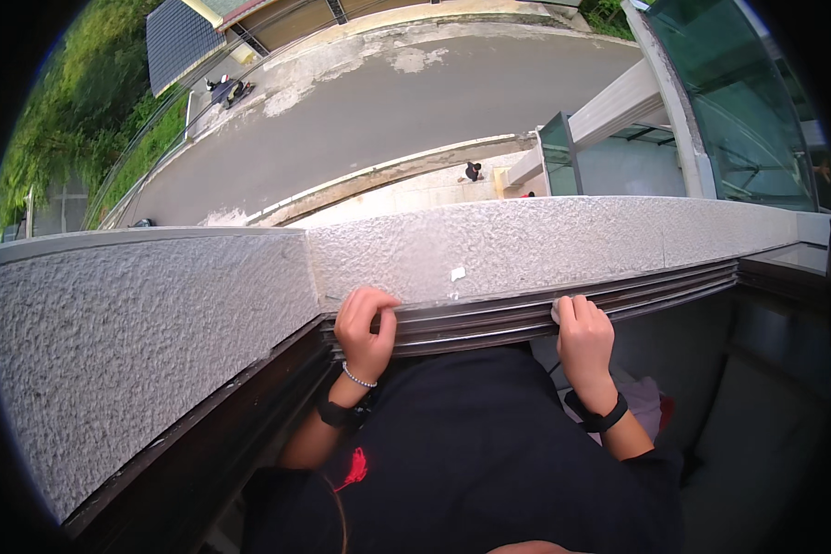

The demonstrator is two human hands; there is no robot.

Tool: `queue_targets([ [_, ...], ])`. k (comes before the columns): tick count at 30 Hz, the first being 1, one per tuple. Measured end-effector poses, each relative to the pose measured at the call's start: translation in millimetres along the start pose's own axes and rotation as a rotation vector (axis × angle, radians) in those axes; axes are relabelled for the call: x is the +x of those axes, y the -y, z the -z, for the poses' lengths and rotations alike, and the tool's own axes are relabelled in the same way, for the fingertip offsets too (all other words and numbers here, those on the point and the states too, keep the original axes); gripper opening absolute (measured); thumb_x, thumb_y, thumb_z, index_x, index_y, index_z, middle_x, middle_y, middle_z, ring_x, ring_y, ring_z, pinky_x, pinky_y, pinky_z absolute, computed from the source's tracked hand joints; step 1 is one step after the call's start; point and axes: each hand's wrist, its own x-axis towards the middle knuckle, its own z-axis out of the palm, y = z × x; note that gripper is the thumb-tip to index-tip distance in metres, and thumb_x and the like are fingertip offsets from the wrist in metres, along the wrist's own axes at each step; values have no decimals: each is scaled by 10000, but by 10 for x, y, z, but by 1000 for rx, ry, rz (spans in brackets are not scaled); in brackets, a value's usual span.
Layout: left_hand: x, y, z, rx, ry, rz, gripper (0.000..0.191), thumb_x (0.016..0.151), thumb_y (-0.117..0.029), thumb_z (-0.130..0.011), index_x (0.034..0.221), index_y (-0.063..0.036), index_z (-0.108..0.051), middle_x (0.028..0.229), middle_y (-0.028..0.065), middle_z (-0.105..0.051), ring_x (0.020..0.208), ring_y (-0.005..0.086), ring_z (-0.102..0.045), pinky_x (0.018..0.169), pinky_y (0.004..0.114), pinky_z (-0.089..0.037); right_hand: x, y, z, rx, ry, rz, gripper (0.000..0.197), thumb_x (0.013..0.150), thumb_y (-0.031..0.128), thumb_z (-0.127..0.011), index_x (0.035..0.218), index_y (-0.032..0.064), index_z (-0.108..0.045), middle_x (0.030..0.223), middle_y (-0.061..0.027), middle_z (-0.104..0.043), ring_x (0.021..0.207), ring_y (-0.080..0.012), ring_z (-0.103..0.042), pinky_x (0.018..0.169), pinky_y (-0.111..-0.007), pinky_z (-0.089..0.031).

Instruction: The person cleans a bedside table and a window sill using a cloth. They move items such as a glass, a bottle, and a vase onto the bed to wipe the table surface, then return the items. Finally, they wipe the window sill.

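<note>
Before me runs a dark sliding-window track with several metal rails. My left hand rests at its left end, fingers curled over the outer edge where the track meets the rough grey ledge. Whether those fingers pinch anything is hidden. My right hand is over the right part of the track and grips a small pale wad, maybe cloth or paper, mostly covered by the fingers. On the ledge between the hands lies a white scrap, with tiny white bits nearer the track.
A textured side wall and a dark window frame bound the left. Beyond the ledge is a drop to a street, where a person stands far below. Green glass panels are at upper right.
</note>
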Motion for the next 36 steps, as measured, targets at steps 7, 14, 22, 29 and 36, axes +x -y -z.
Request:
queue_targets([
  [7, 14, 34, -10, 5, 33, 15, 115, 659, 54, -569, 709, -50, -583, 717, 85, -575, 662, 254, -552, 598, 335, -425, 24, -21, 1, 79, 199, -25, 114, 687, 5, -522, 794, 44, -514, 745, -74, -439, 644, -218, -489, 531, -317, -392],
  [14, 103, -15, 45, 92, 88, 39, 119, 644, 37, -584, 706, -63, -596, 719, 62, -582, 662, 239, -554, 581, 327, -418, 132, -13, 9, 127, 303, -57, 104, 693, 7, -540, 763, 52, -477, 734, -85, -429, 638, -247, -492, 532, -350, -397],
  [22, 81, 6, 23, 77, 99, 31, 126, 641, 35, -587, 709, -70, -602, 711, 58, -580, 659, 237, -552, 572, 323, -413, 128, 75, 27, 173, 215, -183, 70, 756, 40, -556, 758, 49, -487, 730, -97, -441, 643, -264, -504, 550, -364, -396],
  [29, 39, -15, 64, 30, 127, 30, 106, 682, 43, -565, 715, -53, -595, 720, 84, -587, 675, 251, -545, 616, 325, -414, 12, 215, 1, 147, 86, -279, 107, 733, -5, -576, 828, 21, -533, 809, -113, -518, 700, -306, -545, 592, -374, -427],
  [36, 46, -1, 113, -25, 111, -49, 80, 725, 37, -557, 730, -36, -591, 734, 86, -595, 712, 236, -552, 657, 312, -425, 34, 370, -63, 116, -56, -177, 84, 762, 47, -569, 735, 58, -490, 697, -70, -469, 636, -231, -526, 558, -333, -413],
])
